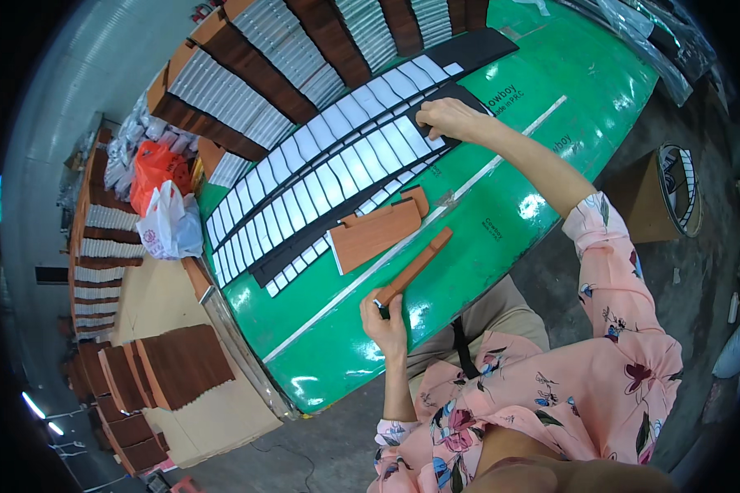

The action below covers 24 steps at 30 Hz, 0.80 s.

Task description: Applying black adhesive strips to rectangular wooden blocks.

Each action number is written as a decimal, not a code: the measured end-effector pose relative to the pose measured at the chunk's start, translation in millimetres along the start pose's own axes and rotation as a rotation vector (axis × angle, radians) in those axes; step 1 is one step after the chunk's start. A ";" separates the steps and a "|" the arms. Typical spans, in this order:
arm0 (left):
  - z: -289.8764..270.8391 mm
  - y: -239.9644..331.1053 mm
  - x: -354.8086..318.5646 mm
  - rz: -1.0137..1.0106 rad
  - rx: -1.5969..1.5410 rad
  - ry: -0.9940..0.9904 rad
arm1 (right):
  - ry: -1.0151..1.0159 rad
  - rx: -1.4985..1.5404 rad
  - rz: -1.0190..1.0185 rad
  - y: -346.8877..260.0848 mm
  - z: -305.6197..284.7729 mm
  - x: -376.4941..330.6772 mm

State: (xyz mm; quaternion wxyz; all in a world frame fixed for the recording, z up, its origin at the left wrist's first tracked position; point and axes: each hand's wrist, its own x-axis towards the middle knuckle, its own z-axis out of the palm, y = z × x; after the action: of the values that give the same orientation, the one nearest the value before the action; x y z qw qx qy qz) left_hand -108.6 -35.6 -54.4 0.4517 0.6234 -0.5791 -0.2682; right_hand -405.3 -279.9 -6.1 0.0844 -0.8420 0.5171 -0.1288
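My left hand (384,324), near the front of the green table, is closed around the lower end of a long reddish-brown wood-look piece (419,264). That piece is tilted up to the right. Farther back, my right hand (456,119) has its fingers pinched together at the right end of a black sheet with a row of white rectangular pads (345,172). Whatever lies between those fingertips is too small to make out. Another padded black sheet (304,146) lies behind it. Between my hands lie flat wood-brown pieces (378,234).
Tall stacks of brown pieces with pale edges (284,82) line the table's far side. Red and white plastic bags (168,218) sit at the left. More brown stacks (185,366) stand on cardboard at lower left. A round bin (678,193) is on the floor at right.
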 end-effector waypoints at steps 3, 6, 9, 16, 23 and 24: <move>1.0 -1.4 3.1 -0.043 -0.004 0.003 | -0.059 -0.112 -0.119 7.8 3.2 6.6; 1.3 -3.7 2.9 -0.006 0.002 0.012 | 0.027 -0.173 -0.296 14.2 8.1 -1.6; 0.1 1.5 3.8 0.017 0.022 0.007 | 0.091 -0.158 -0.294 19.6 9.4 -5.9; 1.7 -3.4 0.1 0.054 0.008 0.004 | 0.231 0.908 0.484 10.1 2.5 -22.0; -14.1 1.7 6.4 0.051 0.012 -0.061 | -0.003 1.471 0.306 -113.0 -19.3 -78.5; -16.1 2.0 8.3 0.045 -0.013 -0.075 | -0.037 1.482 0.315 -127.8 -19.4 -86.9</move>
State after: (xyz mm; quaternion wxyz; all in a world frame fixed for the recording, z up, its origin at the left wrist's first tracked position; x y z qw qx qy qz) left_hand -94.2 -39.3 -43.9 0.4397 0.5970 -0.6075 -0.2849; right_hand -340.3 -145.0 36.4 0.6544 -0.4832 0.4077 -0.4148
